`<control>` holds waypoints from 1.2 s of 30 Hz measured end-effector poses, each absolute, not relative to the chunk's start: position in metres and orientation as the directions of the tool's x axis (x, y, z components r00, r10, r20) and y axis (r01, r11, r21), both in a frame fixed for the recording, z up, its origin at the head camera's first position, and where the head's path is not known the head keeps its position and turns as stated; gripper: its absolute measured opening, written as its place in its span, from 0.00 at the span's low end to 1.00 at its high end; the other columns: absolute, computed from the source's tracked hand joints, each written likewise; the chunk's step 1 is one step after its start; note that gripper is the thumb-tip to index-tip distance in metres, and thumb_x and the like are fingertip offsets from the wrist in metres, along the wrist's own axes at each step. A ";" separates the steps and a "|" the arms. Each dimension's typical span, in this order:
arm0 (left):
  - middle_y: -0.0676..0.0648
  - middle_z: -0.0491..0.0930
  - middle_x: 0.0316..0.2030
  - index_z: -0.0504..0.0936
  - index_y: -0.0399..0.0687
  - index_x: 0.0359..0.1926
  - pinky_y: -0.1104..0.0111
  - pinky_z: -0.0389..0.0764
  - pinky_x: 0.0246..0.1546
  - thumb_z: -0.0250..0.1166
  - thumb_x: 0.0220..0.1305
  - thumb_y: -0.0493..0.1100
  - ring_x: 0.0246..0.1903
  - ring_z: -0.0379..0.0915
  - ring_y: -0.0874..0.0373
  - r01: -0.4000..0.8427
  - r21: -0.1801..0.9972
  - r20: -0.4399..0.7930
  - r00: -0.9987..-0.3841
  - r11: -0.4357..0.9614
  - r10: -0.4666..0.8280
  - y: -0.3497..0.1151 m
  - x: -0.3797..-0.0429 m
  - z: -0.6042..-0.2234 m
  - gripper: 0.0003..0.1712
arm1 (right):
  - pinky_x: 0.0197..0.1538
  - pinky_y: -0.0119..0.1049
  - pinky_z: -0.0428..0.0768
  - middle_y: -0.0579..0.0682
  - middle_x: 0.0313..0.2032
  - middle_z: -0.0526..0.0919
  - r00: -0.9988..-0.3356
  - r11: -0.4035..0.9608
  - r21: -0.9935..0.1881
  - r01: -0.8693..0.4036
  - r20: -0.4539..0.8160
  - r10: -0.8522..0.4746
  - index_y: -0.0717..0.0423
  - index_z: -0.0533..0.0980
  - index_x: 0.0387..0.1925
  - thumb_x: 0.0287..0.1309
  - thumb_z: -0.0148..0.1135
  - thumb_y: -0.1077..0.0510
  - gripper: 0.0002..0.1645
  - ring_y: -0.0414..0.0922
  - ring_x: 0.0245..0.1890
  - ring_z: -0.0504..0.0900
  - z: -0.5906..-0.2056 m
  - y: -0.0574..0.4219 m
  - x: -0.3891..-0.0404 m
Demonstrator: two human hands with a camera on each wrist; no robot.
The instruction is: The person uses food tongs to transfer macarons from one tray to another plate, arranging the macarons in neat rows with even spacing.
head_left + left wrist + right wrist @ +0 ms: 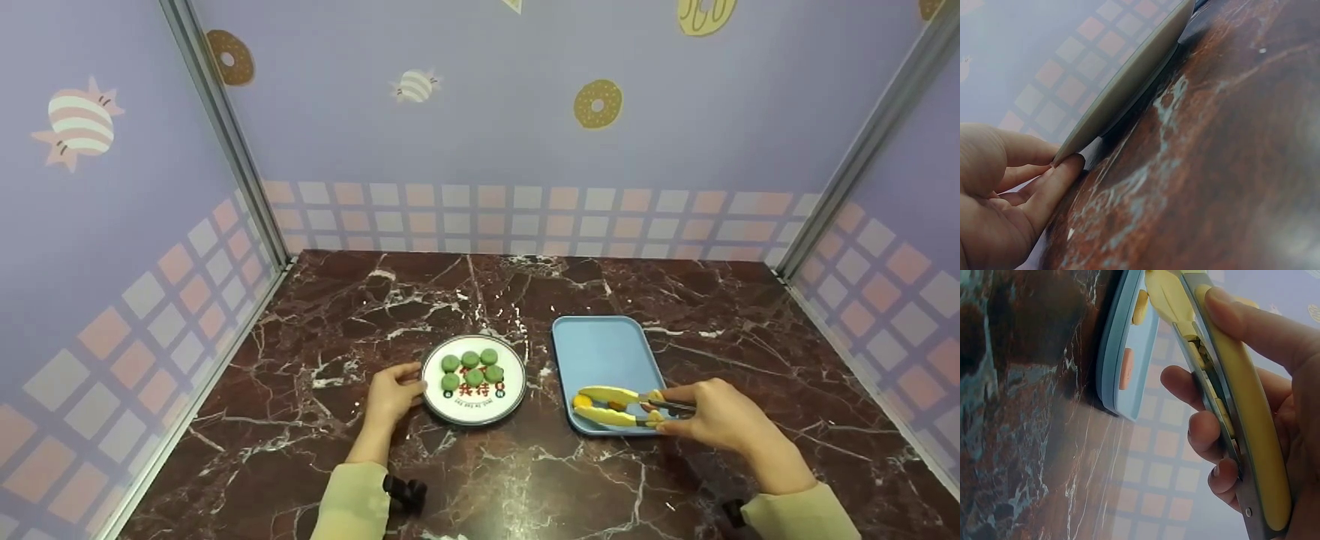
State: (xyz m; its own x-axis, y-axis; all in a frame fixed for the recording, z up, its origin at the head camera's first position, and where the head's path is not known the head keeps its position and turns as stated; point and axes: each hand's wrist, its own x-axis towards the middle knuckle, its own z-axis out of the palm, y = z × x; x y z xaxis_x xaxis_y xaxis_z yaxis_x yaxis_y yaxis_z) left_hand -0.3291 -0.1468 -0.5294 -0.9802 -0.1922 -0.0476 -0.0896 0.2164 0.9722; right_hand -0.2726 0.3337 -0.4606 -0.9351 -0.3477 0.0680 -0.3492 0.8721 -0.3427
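Note:
My left hand [393,394] pinches the near-left rim of a round white plate [469,414] between thumb and fingers. In the left wrist view the plate's underside [1129,79] rises away from those fingers. Several small round green pieces [475,377] sit on the plate, above red printed characters. My right hand [712,414] grips yellow-and-metal tongs [611,394] by the handles, their arms spread over the near end of a blue tray [604,349]. By the tong tips lies a yellow piece [1140,307]; a pinkish-orange piece [1127,368] lies nearer the tray's edge.
The plate and tray stand side by side on a dark red marbled table [375,300], with a gap between them. Purple walls [495,135] with printed sweets and checks enclose the back and both sides.

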 end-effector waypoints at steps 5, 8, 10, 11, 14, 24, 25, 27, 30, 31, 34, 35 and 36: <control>0.24 0.81 0.52 0.78 0.22 0.59 0.65 0.94 0.36 0.65 0.59 0.24 0.40 0.85 0.51 -0.087 0.974 -0.047 -0.981 0.208 -0.190 -0.147 -0.329 -0.529 0.25 | 0.38 0.46 0.88 0.59 0.48 0.90 -0.940 0.879 -0.340 -0.335 0.064 -0.334 0.56 0.86 0.54 0.49 0.80 0.43 0.33 0.54 0.43 0.90 -0.460 0.333 -0.273; 0.23 0.81 0.51 0.78 0.22 0.59 0.65 0.94 0.37 0.66 0.59 0.24 0.40 0.85 0.51 -0.080 0.975 -0.041 -0.981 0.208 -0.188 -0.146 -0.329 -0.529 0.25 | 0.42 0.51 0.90 0.58 0.47 0.90 -0.941 0.881 -0.335 -0.335 0.073 -0.330 0.56 0.86 0.54 0.49 0.80 0.42 0.33 0.55 0.44 0.90 -0.460 0.334 -0.272; 0.23 0.81 0.52 0.78 0.22 0.59 0.65 0.94 0.37 0.66 0.59 0.24 0.40 0.85 0.51 -0.080 0.975 -0.041 -0.981 0.207 -0.188 -0.146 -0.329 -0.529 0.25 | 0.43 0.54 0.90 0.58 0.48 0.90 -0.942 0.881 -0.335 -0.334 0.078 -0.328 0.56 0.86 0.54 0.49 0.80 0.42 0.34 0.56 0.45 0.90 -0.460 0.334 -0.272; 0.23 0.81 0.52 0.78 0.22 0.59 0.65 0.94 0.37 0.66 0.59 0.24 0.40 0.85 0.52 -0.080 0.975 -0.041 -0.981 0.207 -0.187 -0.146 -0.329 -0.530 0.25 | 0.45 0.55 0.90 0.58 0.48 0.90 -0.942 0.881 -0.334 -0.335 0.081 -0.327 0.55 0.86 0.54 0.49 0.80 0.42 0.33 0.56 0.45 0.89 -0.460 0.334 -0.272; 0.23 0.81 0.52 0.78 0.22 0.59 0.65 0.94 0.38 0.66 0.60 0.24 0.40 0.85 0.52 -0.090 0.976 -0.052 -0.980 0.200 -0.190 -0.146 -0.329 -0.530 0.25 | 0.46 0.56 0.90 0.57 0.48 0.90 -0.942 0.881 -0.336 -0.334 0.083 -0.326 0.54 0.86 0.54 0.49 0.80 0.42 0.33 0.56 0.46 0.89 -0.459 0.335 -0.272; 0.23 0.79 0.53 0.77 0.22 0.60 0.65 0.94 0.39 0.65 0.60 0.24 0.40 0.84 0.52 -0.097 0.976 -0.061 -0.981 0.193 -0.184 -0.147 -0.330 -0.531 0.25 | 0.30 0.33 0.75 0.58 0.48 0.91 -0.940 0.878 -0.336 -0.341 0.093 -0.330 0.55 0.85 0.56 0.50 0.79 0.45 0.32 0.39 0.30 0.82 -0.450 0.331 -0.270; 0.23 0.79 0.54 0.77 0.22 0.60 0.65 0.94 0.39 0.65 0.60 0.24 0.41 0.84 0.52 -0.097 0.976 -0.061 -0.981 0.195 -0.184 -0.147 -0.330 -0.531 0.25 | 0.30 0.33 0.75 0.58 0.48 0.90 -0.939 0.877 -0.335 -0.343 0.095 -0.331 0.55 0.85 0.56 0.50 0.79 0.45 0.32 0.39 0.30 0.82 -0.448 0.329 -0.270; 0.23 0.79 0.54 0.77 0.22 0.60 0.64 0.94 0.39 0.65 0.60 0.24 0.41 0.84 0.52 -0.097 0.975 -0.061 -0.981 0.197 -0.184 -0.147 -0.330 -0.531 0.25 | 0.30 0.32 0.73 0.58 0.49 0.90 -0.939 0.877 -0.336 -0.343 0.091 -0.332 0.54 0.85 0.56 0.51 0.79 0.44 0.33 0.38 0.28 0.80 -0.445 0.326 -0.271; 0.23 0.79 0.54 0.77 0.22 0.60 0.64 0.94 0.39 0.65 0.61 0.24 0.42 0.84 0.51 -0.099 0.975 -0.062 -0.981 0.200 -0.184 -0.147 -0.330 -0.531 0.25 | 0.29 0.32 0.71 0.58 0.50 0.90 -0.937 0.873 -0.343 -0.347 0.086 -0.338 0.53 0.85 0.57 0.51 0.79 0.43 0.33 0.36 0.22 0.76 -0.442 0.321 -0.272; 0.23 0.79 0.54 0.77 0.23 0.60 0.64 0.94 0.40 0.65 0.61 0.24 0.42 0.85 0.51 -0.099 0.975 -0.062 -0.981 0.201 -0.185 -0.147 -0.330 -0.530 0.25 | 0.28 0.32 0.71 0.57 0.50 0.90 -0.936 0.871 -0.344 -0.351 0.089 -0.341 0.52 0.85 0.57 0.51 0.79 0.43 0.33 0.35 0.22 0.75 -0.441 0.318 -0.273; 0.23 0.80 0.54 0.77 0.23 0.60 0.64 0.94 0.39 0.65 0.61 0.24 0.42 0.85 0.49 -0.095 0.972 -0.056 -0.981 0.214 -0.184 -0.147 -0.329 -0.529 0.25 | 0.25 0.30 0.69 0.55 0.49 0.90 -0.931 0.864 -0.351 -0.362 0.098 -0.351 0.51 0.85 0.57 0.52 0.79 0.43 0.32 0.33 0.19 0.72 -0.438 0.311 -0.275; 0.23 0.80 0.54 0.78 0.23 0.60 0.64 0.94 0.39 0.65 0.61 0.25 0.43 0.85 0.48 -0.096 0.971 -0.055 -0.981 0.219 -0.185 -0.147 -0.329 -0.529 0.25 | 0.24 0.30 0.70 0.55 0.49 0.90 -0.928 0.858 -0.353 -0.372 0.105 -0.359 0.52 0.85 0.57 0.52 0.79 0.43 0.33 0.34 0.19 0.73 -0.437 0.308 -0.276; 0.24 0.80 0.54 0.78 0.24 0.60 0.64 0.94 0.39 0.65 0.61 0.25 0.43 0.86 0.48 -0.097 0.969 -0.054 -0.981 0.226 -0.188 -0.147 -0.329 -0.528 0.25 | 0.24 0.31 0.71 0.55 0.49 0.90 -0.923 0.853 -0.354 -0.383 0.113 -0.367 0.52 0.85 0.57 0.51 0.79 0.43 0.33 0.35 0.21 0.76 -0.436 0.305 -0.277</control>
